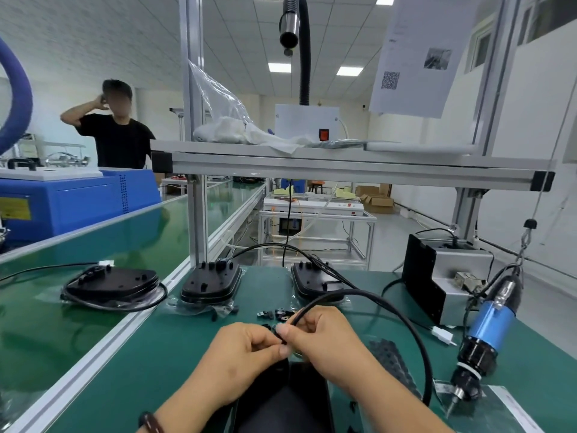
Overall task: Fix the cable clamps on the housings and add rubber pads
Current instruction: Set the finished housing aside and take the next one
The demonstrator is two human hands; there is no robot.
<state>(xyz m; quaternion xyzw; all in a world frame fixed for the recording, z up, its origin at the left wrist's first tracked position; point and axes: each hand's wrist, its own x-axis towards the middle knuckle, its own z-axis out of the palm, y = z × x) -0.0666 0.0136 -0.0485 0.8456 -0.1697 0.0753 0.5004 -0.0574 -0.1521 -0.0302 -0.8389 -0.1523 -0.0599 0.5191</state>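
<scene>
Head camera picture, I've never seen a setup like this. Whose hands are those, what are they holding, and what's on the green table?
The camera sits on a worker's head, looking down at their own hands. The left hand and right hand both pinch a black cable above a black housing. On the green mat lie small cable clamps, a second housing, a third housing and what looks like a strip of rubber pads. The blue tool hanging at right is an electric screwdriver.

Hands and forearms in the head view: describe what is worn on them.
The left hand and right hand are bare, ungloved. No sleeves show on either forearm. A dark bracelet with reddish beads circles the left wrist.
</scene>
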